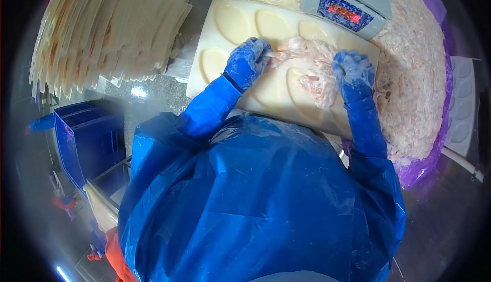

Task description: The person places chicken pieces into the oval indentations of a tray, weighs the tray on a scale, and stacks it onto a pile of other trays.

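Both my hands wear blue gloves and work over a white moulded tray (225, 31) with oval hollows. My left hand (247, 61) pinches a strand of pale shredded meat (307, 59) that lies across the tray's middle. My right hand (353, 72) is closed on the same clump at its right side. More of this meat fills one hollow (313, 85) between my hands. A blue plastic apron (245, 200) covers my front and hides the tray's near edge.
A big heap of shredded meat (414, 77) sits on a purple liner (424, 167) to the right. A grey scale (348, 1) with a red display stands behind the tray. Stacked white trays (107, 31) fan out at left. A blue crate (87, 133) stands lower left.
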A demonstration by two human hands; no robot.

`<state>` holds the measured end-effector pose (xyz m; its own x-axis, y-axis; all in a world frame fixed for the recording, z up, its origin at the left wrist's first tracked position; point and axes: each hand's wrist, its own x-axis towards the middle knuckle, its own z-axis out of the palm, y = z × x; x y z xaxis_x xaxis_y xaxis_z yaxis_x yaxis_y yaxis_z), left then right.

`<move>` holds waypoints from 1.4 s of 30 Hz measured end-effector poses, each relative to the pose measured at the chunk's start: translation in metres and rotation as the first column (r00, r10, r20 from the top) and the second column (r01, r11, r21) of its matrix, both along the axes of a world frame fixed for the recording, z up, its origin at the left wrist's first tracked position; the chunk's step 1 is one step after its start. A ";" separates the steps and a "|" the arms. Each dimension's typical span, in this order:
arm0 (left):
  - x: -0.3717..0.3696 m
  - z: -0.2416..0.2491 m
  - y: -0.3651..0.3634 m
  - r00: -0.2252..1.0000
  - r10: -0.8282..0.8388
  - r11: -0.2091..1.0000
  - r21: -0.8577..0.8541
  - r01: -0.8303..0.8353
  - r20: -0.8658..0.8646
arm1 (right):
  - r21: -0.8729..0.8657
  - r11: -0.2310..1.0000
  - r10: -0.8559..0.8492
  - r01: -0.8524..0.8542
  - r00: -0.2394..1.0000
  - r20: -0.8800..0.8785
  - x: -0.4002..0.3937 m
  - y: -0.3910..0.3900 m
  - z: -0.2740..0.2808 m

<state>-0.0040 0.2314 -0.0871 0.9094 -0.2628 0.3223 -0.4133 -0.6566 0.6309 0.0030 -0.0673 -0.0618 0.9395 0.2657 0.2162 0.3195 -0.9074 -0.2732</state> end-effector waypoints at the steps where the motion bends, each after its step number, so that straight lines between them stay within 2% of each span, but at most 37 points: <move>1: -0.004 0.007 -0.002 0.999 0.046 0.998 0.047 -0.046 -0.019 | 0.058 0.996 0.053 -0.064 0.982 0.184 0.002 0.016 0.012; 2: -0.007 0.015 -0.005 0.995 0.093 0.992 0.093 -0.090 -0.034 | 0.103 0.985 0.090 -0.137 0.926 0.366 0.003 0.034 0.023; 3: -0.010 0.018 -0.007 0.993 0.107 0.970 0.215 -0.114 0.044 | 0.227 0.921 0.214 -0.316 0.899 0.383 0.014 0.054 0.025; 4: -0.011 0.017 -0.005 0.994 0.103 0.970 0.217 -0.110 0.040 | 0.230 0.922 0.211 -0.312 0.901 0.380 0.019 0.072 0.015; 6: -0.010 0.014 0.002 1.000 0.020 0.962 0.273 -0.016 -0.013 | 0.235 0.822 0.457 -0.519 0.847 0.272 0.023 0.099 -0.011; 7: -0.009 0.014 0.008 1.000 0.024 0.961 0.274 -0.020 -0.011 | 0.235 0.819 0.460 -0.523 0.844 0.274 0.021 0.097 -0.016; 8: -0.009 0.013 0.017 0.973 -0.043 0.999 0.021 0.049 -0.227 | 0.281 0.832 0.439 -0.478 0.877 0.193 0.019 0.096 -0.015; 9: -0.010 0.012 0.025 0.899 -0.156 0.968 -0.246 0.056 -0.410 | 0.324 0.842 0.422 -0.432 0.901 0.105 0.018 0.096 -0.016; 10: -0.008 0.011 0.031 0.900 -0.143 0.968 -0.247 0.041 -0.412 | 0.324 0.835 0.436 -0.444 0.894 0.102 0.019 0.099 -0.018; 11: -0.002 0.012 0.036 0.843 -0.300 0.865 -0.501 0.042 -0.447 | 0.695 0.681 0.448 -0.231 0.882 -0.145 0.020 0.103 -0.013; 12: 0.004 0.014 0.040 0.779 -0.458 0.696 -0.718 0.015 -0.428 | 0.887 0.449 0.524 0.106 0.773 -0.358 0.022 0.108 -0.006; 13: 0.011 0.017 0.041 0.835 -0.392 0.712 -0.703 0.009 -0.386 | 0.914 0.400 0.575 0.072 0.756 -0.311 0.030 0.114 -0.001; 14: 0.022 0.021 0.045 0.850 -0.426 0.654 -0.754 0.053 -0.310 | 0.913 0.403 0.581 0.065 0.752 -0.310 0.034 0.123 0.004; 16: 0.042 0.039 0.062 0.830 -0.450 0.694 -0.715 0.092 -0.330 | 0.922 0.353 0.620 0.160 0.698 -0.358 0.041 0.143 0.012; 17: 0.051 0.047 0.068 0.836 -0.441 0.695 -0.714 0.088 -0.327 | 0.851 0.513 0.576 0.111 0.690 -0.438 0.049 0.145 0.008; 18: 0.059 0.054 0.075 0.957 -0.241 0.894 -0.420 0.155 -0.161 | 0.851 0.515 0.582 0.105 0.686 -0.437 0.051 0.154 0.014; 19: 0.065 0.055 0.082 0.992 -0.095 0.992 -0.075 0.101 0.079 | 0.801 0.579 0.447 -0.154 0.881 -0.153 0.052 0.162 0.019; 20: 0.070 0.052 0.091 0.993 -0.086 0.993 -0.076 0.092 0.076 | 0.652 0.667 0.317 -0.361 0.929 0.190 0.053 0.170 0.022; 21: 0.075 0.046 0.103 0.968 -0.044 0.985 0.172 0.001 0.245 | 0.543 0.687 0.371 -0.483 0.876 0.309 0.056 0.168 0.006; 22: 0.077 0.040 0.115 0.910 -0.049 0.911 0.391 -0.128 0.412 | 0.543 0.685 0.374 -0.486 0.874 0.310 0.054 0.162 -0.009; 23: 0.076 0.030 0.128 0.908 -0.050 0.843 0.504 -0.185 0.417 | 0.370 0.737 0.466 -0.566 0.821 0.329 0.048 0.154 -0.022; 24: 0.073 0.024 0.136 0.907 -0.043 0.844 0.501 -0.192 0.420 | 0.180 0.754 0.559 -0.632 0.761 0.328 0.040 0.153 -0.020; 26: 0.058 0.013 0.145 0.913 0.062 0.889 0.393 -0.233 0.403 | 0.162 0.785 0.540 -0.598 0.789 0.293 0.036 0.158 -0.018; 28: 0.052 0.008 0.129 0.936 0.121 0.862 0.433 -0.264 0.330 | -0.014 0.862 0.450 -0.506 0.754 0.478 0.053 0.175 -0.027; 29: 0.054 -0.003 0.125 0.959 0.038 0.898 0.412 -0.156 0.279 | 0.099 0.803 0.464 -0.587 0.721 0.515 0.072 0.190 -0.023; 30: 0.056 -0.013 0.123 0.971 -0.046 0.923 0.383 -0.050 0.236 | 0.207 0.794 0.436 -0.571 0.773 0.460 0.084 0.204 -0.025; 31: 0.056 -0.019 0.120 0.949 -0.053 0.925 0.373 -0.071 0.312 | 0.166 0.815 0.458 -0.556 0.792 0.404 0.101 0.216 -0.036; 33: 0.061 -0.019 0.129 0.958 -0.084 0.936 0.352 -0.019 0.275 | 0.125 0.839 0.464 -0.529 0.817 0.343 0.117 0.227 -0.041; 35: 0.059 -0.020 0.134 0.966 -0.105 0.945 0.325 0.023 0.237 | 0.003 0.977 0.212 -0.213 0.976 0.055 0.127 0.231 -0.024; 36: 0.058 -0.020 0.134 0.964 -0.103 0.946 0.324 0.019 0.244 | -0.001 0.977 0.215 -0.215 0.975 0.056 0.129 0.230 -0.018; 38: 0.056 -0.017 0.133 0.963 -0.096 0.948 0.319 0.011 0.253 | -0.046 0.993 0.114 -0.110 0.990 0.079 0.129 0.223 -0.007; 39: 0.054 -0.016 0.132 0.958 -0.064 0.934 0.356 -0.041 0.279 | -0.011 0.998 0.066 -0.066 0.988 0.140 0.124 0.224 0.003; 40: 0.053 -0.015 0.132 0.952 -0.033 0.916 0.391 -0.093 0.305 | -0.014 0.998 0.070 -0.069 0.988 0.137 0.119 0.216 -0.011; 41: 0.051 -0.016 0.133 0.953 -0.033 0.916 0.391 -0.092 0.302 | 0.030 0.948 0.306 -0.316 0.935 0.178 0.111 0.201 -0.038; 42: 0.051 -0.017 0.134 0.950 -0.017 0.896 0.426 -0.124 0.312 | 0.062 0.839 0.515 -0.540 0.826 0.231 0.104 0.191 -0.051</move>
<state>0.0473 0.3658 -0.1037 0.8040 -0.3938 0.4456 -0.4920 -0.8613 0.1266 0.1067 0.1240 -0.1127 0.5973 0.6684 0.4433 0.7983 -0.5489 -0.2480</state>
